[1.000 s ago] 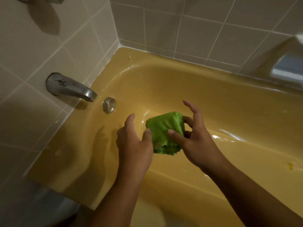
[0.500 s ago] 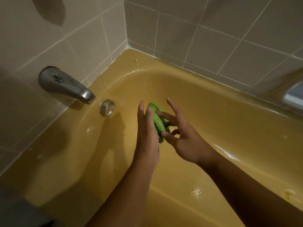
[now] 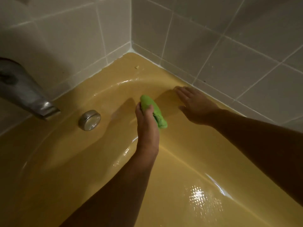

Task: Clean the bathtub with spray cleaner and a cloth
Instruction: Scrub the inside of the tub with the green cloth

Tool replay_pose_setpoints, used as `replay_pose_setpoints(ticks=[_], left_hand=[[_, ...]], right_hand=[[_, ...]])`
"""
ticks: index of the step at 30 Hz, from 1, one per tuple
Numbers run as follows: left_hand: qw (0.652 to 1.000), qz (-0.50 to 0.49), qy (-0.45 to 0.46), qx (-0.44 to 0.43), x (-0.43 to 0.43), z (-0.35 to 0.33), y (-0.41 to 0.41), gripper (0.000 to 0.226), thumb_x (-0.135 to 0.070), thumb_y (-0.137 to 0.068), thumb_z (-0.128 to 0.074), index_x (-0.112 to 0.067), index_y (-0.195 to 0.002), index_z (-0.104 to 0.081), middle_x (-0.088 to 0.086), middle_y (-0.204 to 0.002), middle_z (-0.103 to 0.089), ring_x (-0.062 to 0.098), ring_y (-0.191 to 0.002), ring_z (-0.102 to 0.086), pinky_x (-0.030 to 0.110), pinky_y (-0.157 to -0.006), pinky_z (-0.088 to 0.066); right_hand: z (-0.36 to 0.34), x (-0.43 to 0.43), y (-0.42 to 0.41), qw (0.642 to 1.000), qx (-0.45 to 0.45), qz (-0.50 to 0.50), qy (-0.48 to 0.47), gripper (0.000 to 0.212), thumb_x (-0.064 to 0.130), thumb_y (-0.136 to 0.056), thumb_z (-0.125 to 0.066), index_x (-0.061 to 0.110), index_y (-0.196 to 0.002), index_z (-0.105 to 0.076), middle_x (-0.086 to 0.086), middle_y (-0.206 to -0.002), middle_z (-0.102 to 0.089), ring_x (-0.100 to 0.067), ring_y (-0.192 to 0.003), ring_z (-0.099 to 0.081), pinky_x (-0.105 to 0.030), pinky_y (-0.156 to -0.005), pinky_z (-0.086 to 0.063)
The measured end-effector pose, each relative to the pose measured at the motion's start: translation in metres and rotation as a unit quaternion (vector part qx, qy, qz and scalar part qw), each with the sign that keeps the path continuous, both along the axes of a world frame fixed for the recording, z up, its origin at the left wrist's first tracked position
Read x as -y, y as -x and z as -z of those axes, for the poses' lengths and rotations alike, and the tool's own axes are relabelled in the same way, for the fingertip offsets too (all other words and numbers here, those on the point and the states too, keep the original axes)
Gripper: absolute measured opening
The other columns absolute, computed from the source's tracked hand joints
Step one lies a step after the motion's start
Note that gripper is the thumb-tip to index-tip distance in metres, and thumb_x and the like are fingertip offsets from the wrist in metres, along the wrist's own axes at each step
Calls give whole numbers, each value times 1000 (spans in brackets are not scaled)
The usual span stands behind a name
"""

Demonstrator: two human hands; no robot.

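Observation:
A folded green cloth (image 3: 154,110) is gripped in my left hand (image 3: 146,123), held against the inner far wall of the yellow bathtub (image 3: 98,161) near its back corner. My right hand (image 3: 195,105) lies flat with fingers spread on the tub's far rim, next to the tiled wall, holding nothing. No spray bottle is in view.
A metal spout (image 3: 24,92) juts from the left tiled wall, with a round metal overflow knob (image 3: 89,120) below it on the tub's end wall. A small pale crumb (image 3: 136,67) sits on the rim in the corner. The tub floor gleams wet at lower right.
My right hand let go of the cloth and moved out to the far rim. My left hand kept the cloth and pushed it toward the tub's corner. The view moved closer.

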State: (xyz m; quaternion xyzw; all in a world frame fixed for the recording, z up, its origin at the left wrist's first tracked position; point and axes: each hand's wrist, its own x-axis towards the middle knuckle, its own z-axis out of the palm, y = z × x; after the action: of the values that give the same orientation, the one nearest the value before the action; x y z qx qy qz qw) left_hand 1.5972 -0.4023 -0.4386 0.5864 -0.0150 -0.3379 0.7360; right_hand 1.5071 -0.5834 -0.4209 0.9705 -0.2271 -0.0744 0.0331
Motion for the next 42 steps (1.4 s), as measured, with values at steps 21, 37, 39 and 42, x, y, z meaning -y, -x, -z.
replay_pose_setpoints(ticks=[21, 37, 39, 42], left_hand=[[980, -139, -40, 137, 171, 128, 27, 83, -50, -99, -40, -25, -162, 9, -3, -170, 17, 4, -153, 16, 25, -123, 7], [971, -71, -221, -56, 137, 288, 30, 79, -40, -107, -49, -24, -165, 2, 5, -173, 9, 27, -159, 4, 45, -128, -3], [980, -111, -145, -82, 147, 268, 36, 82, -39, -104, -52, -25, -165, 0, 6, -172, -1, 27, -157, -11, 46, -128, -11], [985, -155, -26, -72, 157, 214, 48, 86, -47, -91, -46, -28, -165, -7, -5, -167, -14, 17, -152, -26, 46, -128, -19]], right_hand=[[27, 74, 12, 957, 153, -242, 47, 57, -1, -99, -55, -13, -152, -35, -29, -161, -33, -39, -154, -28, -52, -123, -32], [33, 79, 15, 956, 161, -238, 52, 55, 4, -103, -50, -6, -155, -36, -21, -164, -34, -32, -155, -28, -46, -126, -28], [35, 81, 16, 954, 165, -242, 57, 58, 0, -100, -52, -6, -155, -36, -22, -163, -35, -33, -155, -29, -47, -125, -30], [36, 79, 14, 952, 176, -243, 56, 60, -4, -96, -54, -8, -153, -38, -24, -161, -37, -36, -153, -31, -48, -124, -31]])
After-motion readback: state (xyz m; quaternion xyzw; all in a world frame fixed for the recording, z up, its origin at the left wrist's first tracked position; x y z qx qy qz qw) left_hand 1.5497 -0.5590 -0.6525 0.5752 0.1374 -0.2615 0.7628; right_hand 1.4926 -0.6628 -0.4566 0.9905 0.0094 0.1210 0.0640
